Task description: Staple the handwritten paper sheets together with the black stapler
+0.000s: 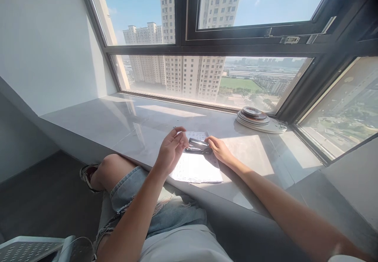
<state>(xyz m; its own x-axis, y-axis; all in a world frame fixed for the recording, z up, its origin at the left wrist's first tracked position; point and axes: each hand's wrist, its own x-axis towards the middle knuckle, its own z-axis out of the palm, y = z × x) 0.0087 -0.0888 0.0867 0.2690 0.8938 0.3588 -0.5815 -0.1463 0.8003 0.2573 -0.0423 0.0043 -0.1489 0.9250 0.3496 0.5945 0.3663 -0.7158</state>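
Observation:
A black stapler [198, 145] rests over a stack of white printed sheets [197, 169] on the window ledge. My right hand [217, 148] grips the stapler's right end, fingers closed around it. Beside the stapler's left end is my left hand [173, 150], raised over the paper's left edge with fingers curled and fingertips pressed together. Whatever sits between those fingertips, if anything, is too small to make out. The stapler's right end is partly hidden by my right fingers.
Stacked plates [260, 122] stand at the ledge's back right, by the dark window frame [230, 50]. The glossy grey ledge [118, 126] drops off at its front edge, close to my legs. A pale perforated object [32, 246] is at the lower left.

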